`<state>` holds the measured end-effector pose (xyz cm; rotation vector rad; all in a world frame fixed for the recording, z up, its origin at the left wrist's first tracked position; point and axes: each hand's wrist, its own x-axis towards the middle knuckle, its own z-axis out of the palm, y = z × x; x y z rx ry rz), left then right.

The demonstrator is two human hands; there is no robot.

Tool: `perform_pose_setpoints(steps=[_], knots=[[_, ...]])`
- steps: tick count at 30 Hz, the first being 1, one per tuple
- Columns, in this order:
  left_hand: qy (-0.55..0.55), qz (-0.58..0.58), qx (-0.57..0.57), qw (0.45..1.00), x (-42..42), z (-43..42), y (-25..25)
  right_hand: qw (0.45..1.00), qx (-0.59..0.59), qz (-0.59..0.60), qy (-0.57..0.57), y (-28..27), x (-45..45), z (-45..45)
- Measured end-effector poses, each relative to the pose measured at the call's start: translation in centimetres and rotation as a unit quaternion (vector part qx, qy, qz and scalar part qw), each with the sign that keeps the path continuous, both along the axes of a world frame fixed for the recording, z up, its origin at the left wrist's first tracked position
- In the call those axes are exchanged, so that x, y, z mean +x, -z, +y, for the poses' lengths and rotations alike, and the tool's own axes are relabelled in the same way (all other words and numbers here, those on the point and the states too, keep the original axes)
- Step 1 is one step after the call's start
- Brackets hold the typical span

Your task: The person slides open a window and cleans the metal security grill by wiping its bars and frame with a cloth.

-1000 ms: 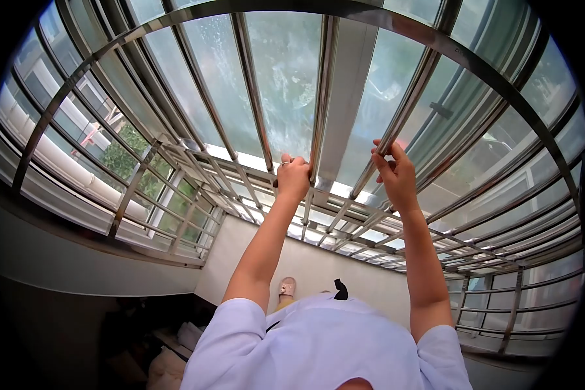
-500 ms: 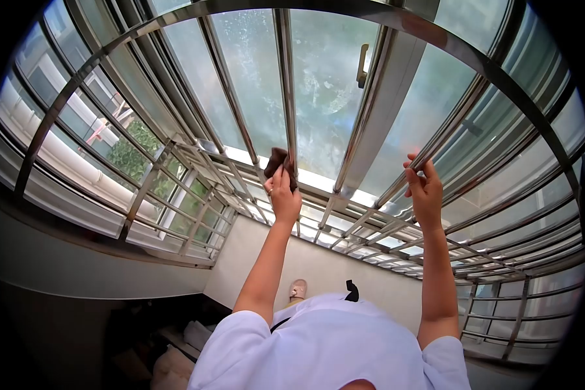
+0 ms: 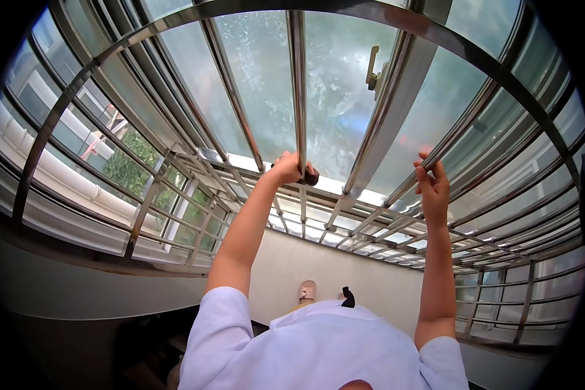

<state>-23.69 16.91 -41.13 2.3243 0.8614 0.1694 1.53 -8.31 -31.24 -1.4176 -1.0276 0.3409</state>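
Observation:
My left hand (image 3: 288, 170) is closed on a dark brown cloth (image 3: 311, 176), most of it hidden by the fingers. Hand and cloth are at the lower part of an upright metal bar (image 3: 297, 97), with the cloth showing to the bar's right. Farther right, my right hand (image 3: 433, 192) has its fingers bent round a slanting metal bar (image 3: 465, 123). Behind these bars stands a streaked, cloudy window pane (image 3: 338, 84).
A curved metal rail (image 3: 344, 8) crosses overhead in front of the bars. The window handle (image 3: 373, 68) sits on the frame. Low crossbars (image 3: 364, 224) run along the bottom of the grille. Below are a pale floor (image 3: 344, 260) and a shoe (image 3: 307, 291).
My left hand has moved up and turned, carrying the brown cloth from the bar's left to its right side. My right hand stays at its bar. The view has shifted slightly.

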Motion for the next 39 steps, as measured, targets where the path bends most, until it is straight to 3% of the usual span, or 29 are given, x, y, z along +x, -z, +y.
perform_pose_setpoints(steps=[2, 4, 6, 7, 11, 13, 14, 16, 18, 19, 20, 21, 22, 24, 25, 26, 28, 30, 32, 34, 35, 36, 38, 39], knots=[[-0.048, 0.068, 0.034, 0.996, 0.2, -1.3, -1.7, 1.0, 0.007, 0.004, 0.014, 0.1, -0.3, 0.1], [-0.044, 0.064, 0.015, 0.997, 0.0, -1.3, -1.8, 1.0, 0.015, 0.003, 0.026, 0.1, -0.5, 0.0], [-0.062, 0.011, 0.121, 0.991, -0.4, -1.4, 0.5, 1.0, 0.008, -0.001, 0.03, 0.0, -0.4, -0.1], [-0.122, 0.025, 0.102, 0.987, -0.5, -3.4, -1.6, 0.999, 0.013, -0.005, 0.034, 0.0, -0.5, -0.2], [-0.218, -0.065, 0.204, 0.952, -1.9, -6.5, 1.3, 0.997, -0.008, -0.034, 0.064, -1.4, -1.1, -0.2], [-0.26, -0.241, 0.099, 0.93, -2.7, -6.5, 4.8, 0.997, -0.016, -0.033, 0.072, -1.2, -1.4, -0.2], [-0.273, -0.39, -0.257, 0.841, -3.2, -6.2, 5.1, 0.997, -0.004, -0.033, 0.074, -1.0, -1.3, 0.0], [-0.298, -0.549, -0.204, 0.754, -2.7, -9.3, 0.8, 0.997, 0.01, -0.041, 0.066, -1.0, -1.4, 0.0], [-0.229, -0.668, -0.097, 0.702, -1.4, -11.6, -7.3, 0.998, 0.017, -0.029, 0.061, -0.8, -1.3, 0.0], [-0.235, -0.615, 0.122, 0.742, -1.3, -10.6, -9.4, 0.998, 0.014, -0.018, 0.053, -0.9, -1.3, -0.1], [-0.217, -0.567, 0.271, 0.747, -1.2, -11.3, -14.4, 0.998, 0.021, -0.018, 0.049, -0.8, -1.2, -0.1], [-0.174, -0.646, 0.209, 0.713, -0.1, -11.2, -17.5, 0.998, 0.028, -0.025, 0.047, -0.6, -1.1, 0.1], [-0.122, -0.69, 0.248, 0.669, 1.2, -10.4, -19.9, 0.998, 0.036, -0.033, 0.046, -0.5, -0.9, 0.1], [-0.136, -0.477, 0.557, 0.666, 1.8, -9.7, -24.6, 0.998, 0.045, -0.025, 0.038, -0.9, -1.0, 0.0], [-0.139, -0.382, 0.617, 0.673, 3.0, -10.2, -27.0, 0.998, 0.042, -0.027, 0.035, -1.0, -1.1, 0.0], [-0.139, -0.325, 0.639, 0.683, 4.3, -10.3, -28.4, 0.998, 0.038, -0.028, 0.031, -1.0, -1.0, -0.1], [-0.133, -0.337, 0.651, 0.667, 5.2, -10.1, -30.7, 0.998, 0.045, -0.032, 0.033, -0.8, -0.6, 0.0], [-0.112, -0.328, 0.631, 0.695, 4.9, -9.3, -32.9, 0.998, 0.037, -0.033, 0.037, -0.7, -0.6, 0.0], [-0.087, -0.246, 0.655, 0.709, 4.8, -8.8, -35.3, 0.998, 0.04, -0.042, 0.04, -0.2, -0.1, 0.1], [-0.069, -0.082, 0.572, 0.813, 5.1, -9.0, -37.8, 0.995, 0.057, -0.076, 0.031, 0.0, 0.0, 0.3], [-0.064, -0.051, 0.54, 0.837, 5.1, -9.1, -38.4, 0.995, 0.059, -0.076, 0.03, 0.1, 0.1, 0.4], [-0.065, -0.05, 0.542, 0.836, 5.3, -8.8, -37.9, 0.995, 0.061, -0.076, 0.028, 0.2, 0.2, 0.4], [-0.076, -0.247, 0.62, 0.741, 5.6, -7.9, -35.4, 0.995, 0.065, -0.076, 0.023, 0.5, 0.2, 0.4], [-0.106, -0.282, 0.607, 0.736, 5.8, -8.6, -34.3, 0.994, 0.068, -0.08, 0.025, 0.7, 0.3, 0.5]])
